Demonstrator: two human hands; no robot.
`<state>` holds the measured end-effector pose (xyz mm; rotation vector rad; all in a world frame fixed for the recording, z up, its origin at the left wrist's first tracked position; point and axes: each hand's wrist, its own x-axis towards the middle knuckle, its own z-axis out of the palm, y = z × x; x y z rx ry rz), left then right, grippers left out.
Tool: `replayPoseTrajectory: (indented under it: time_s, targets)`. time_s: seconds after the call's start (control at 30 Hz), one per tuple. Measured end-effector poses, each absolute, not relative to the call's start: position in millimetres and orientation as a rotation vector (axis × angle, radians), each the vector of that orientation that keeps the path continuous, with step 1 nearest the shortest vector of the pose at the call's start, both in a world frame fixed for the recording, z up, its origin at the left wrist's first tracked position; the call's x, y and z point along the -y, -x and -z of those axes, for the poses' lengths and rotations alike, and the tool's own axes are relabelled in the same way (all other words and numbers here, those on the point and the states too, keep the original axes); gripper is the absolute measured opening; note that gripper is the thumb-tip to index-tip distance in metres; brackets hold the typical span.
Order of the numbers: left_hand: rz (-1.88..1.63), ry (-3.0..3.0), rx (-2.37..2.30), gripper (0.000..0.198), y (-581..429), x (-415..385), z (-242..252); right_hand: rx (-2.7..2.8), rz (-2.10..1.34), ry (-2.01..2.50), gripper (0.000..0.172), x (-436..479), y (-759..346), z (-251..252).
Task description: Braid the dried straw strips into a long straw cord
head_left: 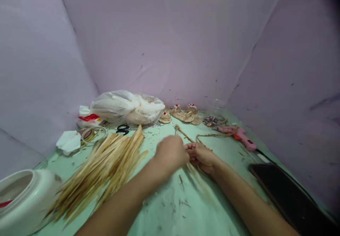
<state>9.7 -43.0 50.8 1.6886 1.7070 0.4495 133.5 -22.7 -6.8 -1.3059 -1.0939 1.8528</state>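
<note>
My left hand (170, 152) and my right hand (203, 157) meet over the middle of the green table (164, 207), fingers pinched together on a twisted straw cord (183, 132). The cord runs away from my hands toward the back of the table, and a loop of it (212, 136) curls to the right. Loose straw ends (198, 179) trail from under my hands toward me, blurred. A big bundle of dried straw strips (106, 167) lies just left of my left forearm.
At the back lie small woven straw sandals (183, 114), a tied plastic bag (127, 107), black scissors (122, 129), tape rolls (92, 134) and a bead dish (211, 121). A pink glue gun (240, 134) and dark tablet (287, 193) lie right. A white jar (25, 197) stands near left.
</note>
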Motion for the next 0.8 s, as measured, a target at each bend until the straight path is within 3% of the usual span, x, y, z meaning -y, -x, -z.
replayPoseTrajectory:
  time_s: [0.1,0.27,0.47,0.63,0.8]
  targets:
    - [-0.63,-1.55,-1.746,0.01,5.9,28.7,-54.3,1.093,-1.862,1.282,0.014,24.7,-133.8,1.9]
    - [-0.449,-1.06,-1.399,0.01,5.5,24.5,-29.7,1.103,-1.86,1.299,0.019,25.2,-134.7,0.3]
    - [-0.35,-1.15,-1.425,0.011,0.8,27.5,-19.7,1.309,-1.749,1.338,0.02,22.7,-136.5,6.7]
    - [-0.337,-1.334,-1.665,0.009,-2.9,27.9,-9.3,1.857,-1.118,1.568,0.008,25.5,-134.5,5.2]
    - [-0.432,-1.374,-1.69,0.003,-5.8,23.0,7.1,2.165,-0.499,1.838,0.013,39.9,-129.9,-16.4]
